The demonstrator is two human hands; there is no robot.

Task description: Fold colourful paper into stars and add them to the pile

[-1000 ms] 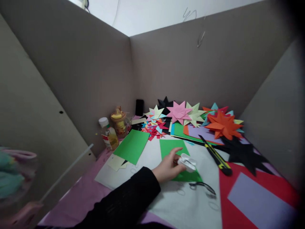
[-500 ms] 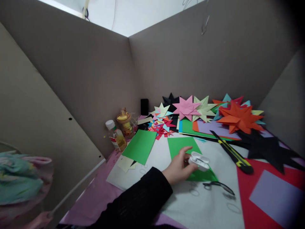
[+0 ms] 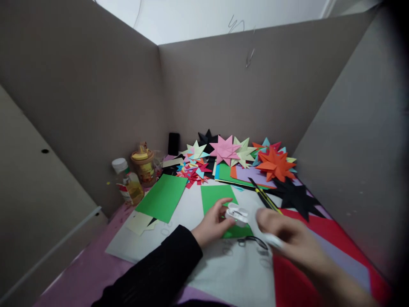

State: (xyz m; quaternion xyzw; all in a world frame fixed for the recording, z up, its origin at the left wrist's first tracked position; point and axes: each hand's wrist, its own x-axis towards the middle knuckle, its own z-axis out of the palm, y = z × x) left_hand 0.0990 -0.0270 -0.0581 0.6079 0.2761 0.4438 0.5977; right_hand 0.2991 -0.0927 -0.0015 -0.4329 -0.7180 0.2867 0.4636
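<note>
Left hand (image 3: 212,221) pinches the open white case (image 3: 237,215) on green paper (image 3: 217,197). Right hand (image 3: 287,238), blurred, grip unclear. Steady the case; approach slowly.

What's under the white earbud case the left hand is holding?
The white earbud case sits over a green paper sheet lying on a white sheet. The left hand covers part of the green sheet; the case's underside is hidden.
</note>
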